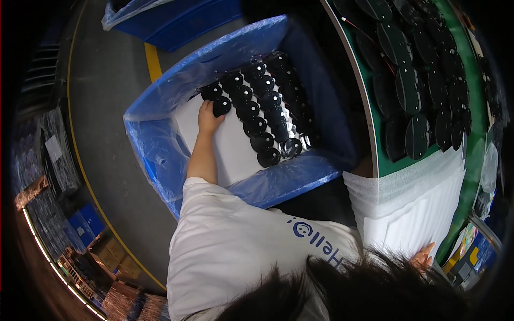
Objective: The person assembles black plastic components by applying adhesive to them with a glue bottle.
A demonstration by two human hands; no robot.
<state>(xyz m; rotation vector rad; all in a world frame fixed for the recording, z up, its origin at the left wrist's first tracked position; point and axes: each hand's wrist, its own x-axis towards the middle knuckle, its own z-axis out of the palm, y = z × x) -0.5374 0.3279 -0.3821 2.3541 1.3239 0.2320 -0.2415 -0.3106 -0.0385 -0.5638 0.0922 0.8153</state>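
My left hand (pixel 208 119) reaches into a bin lined with clear plastic (pixel 160 152). Its fingers are closed on the edge of a glossy black round disc (pixel 221 106), which sits at the near end of a short row. Several similar black discs (pixel 254 126) stand in rows beside it on a white sheet (pixel 225 158) inside the bin. My right hand (pixel 423 256) lies at the edge of a stack of white foam sheets (pixel 409 208) on the right. Its visible fingers are stretched out with nothing in them, and hair hides part of that hand.
A green-topped table (pixel 370 115) on the right bears many black oval panels (pixel 416 136). Another blue bin (pixel 187 27) stands beyond the lined one. Yellow lines (pixel 80 155) mark the grey floor. Wrapped stacks and cardboard boxes (pixel 115 255) stand at the far left.
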